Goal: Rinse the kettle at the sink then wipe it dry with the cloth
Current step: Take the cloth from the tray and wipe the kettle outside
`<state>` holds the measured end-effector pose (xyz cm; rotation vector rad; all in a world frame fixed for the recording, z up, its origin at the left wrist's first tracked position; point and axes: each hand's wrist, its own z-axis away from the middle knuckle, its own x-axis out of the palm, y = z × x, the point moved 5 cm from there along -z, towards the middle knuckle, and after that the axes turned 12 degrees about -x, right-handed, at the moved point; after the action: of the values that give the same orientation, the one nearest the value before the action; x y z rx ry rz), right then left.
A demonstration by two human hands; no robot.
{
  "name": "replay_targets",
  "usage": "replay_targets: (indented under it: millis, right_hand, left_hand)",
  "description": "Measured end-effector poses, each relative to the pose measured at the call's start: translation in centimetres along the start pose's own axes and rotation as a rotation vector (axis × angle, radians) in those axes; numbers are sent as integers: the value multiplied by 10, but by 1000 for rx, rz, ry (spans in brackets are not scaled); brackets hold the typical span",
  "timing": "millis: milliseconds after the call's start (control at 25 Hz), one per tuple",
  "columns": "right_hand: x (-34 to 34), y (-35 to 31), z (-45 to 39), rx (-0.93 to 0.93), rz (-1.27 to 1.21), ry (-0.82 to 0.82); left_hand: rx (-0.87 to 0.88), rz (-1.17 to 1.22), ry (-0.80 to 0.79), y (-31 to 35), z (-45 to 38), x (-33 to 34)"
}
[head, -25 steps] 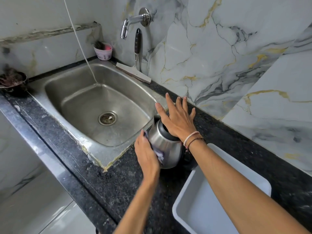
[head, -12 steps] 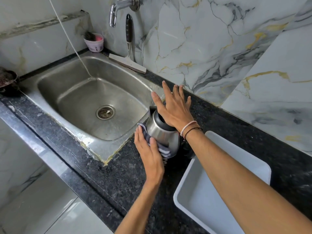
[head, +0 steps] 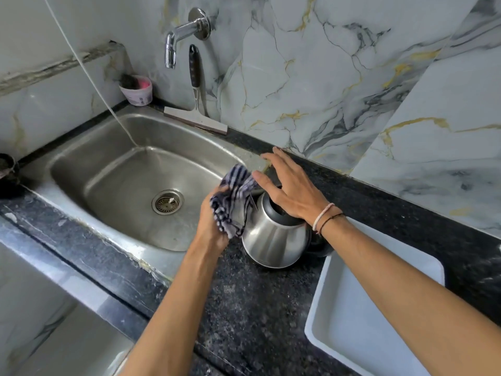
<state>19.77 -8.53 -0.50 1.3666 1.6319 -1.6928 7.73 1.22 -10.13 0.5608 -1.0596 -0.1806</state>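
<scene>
A steel kettle stands upright on the black granite counter, just right of the steel sink. My right hand lies flat on the kettle's dark top, fingers spread. My left hand grips a blue and white striped cloth, bunched against the kettle's upper left side near the spout. The kettle's handle and spout are hidden behind my hands and the cloth.
A wall tap hangs over the sink's back edge. A squeegee leans on the wall behind the sink, with a small tub beside it. A white tray sits right of the kettle. A thin cord drops into the sink.
My left hand has slid the cloth up from the kettle's lower side to its upper left, and the cloth now bunches above my fingers. My right hand stays on the top.
</scene>
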Motion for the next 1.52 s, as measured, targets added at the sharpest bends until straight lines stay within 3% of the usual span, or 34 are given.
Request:
replay_targets:
  millis: [40,120,200,280,360,480,560,680,840,960,1080,1200,1400,1520]
  right_hand:
    - [-4,-1,9,17,172,108]
    - [-2,-4,37,192,483,366]
    - [4,-4,51,344,512,492]
    - [5,7,46,341,431,474]
    - [-2,12,31,235,366,384]
    - [-2,16,21,201,392,299]
    - [3,20,24,247,421,256]
    - [3,22,22,291,408,227]
    - [3,22,23,336,387,209]
    - [3,21,23,365,356,204]
    - [4,22,23,399,316,193]
    - [5,23,23,443,291,168]
    - [6,24,21,589,308,200]
    - [7,24,22,680,335,192]
  left_hand:
    - [-33,73,-55,-3,10,-3]
    - [-97,169,-18,-3,25,-25]
    - [-127,235,52,4,26,-50]
    - [-148,99,52,13,10,-51]
    - [-141,-198,11,23,-15,-27]
    - [-231,-663,-292,18,-64,41]
    - [-371,-828,-493,6,-89,68]
    - [-456,-1001,-628,-3,-112,72]
    - [-552,-799,-415,-17,-105,19]
    - [-271,-646,-167,-21,-73,-21]
    - [-2,-637,-33,-32,-22,-22]
    - [152,-692,-77,-13,-12,9]
    - [-113,-730,-264,20,-68,38]
    - [-150,-684,-185,4,-75,18]
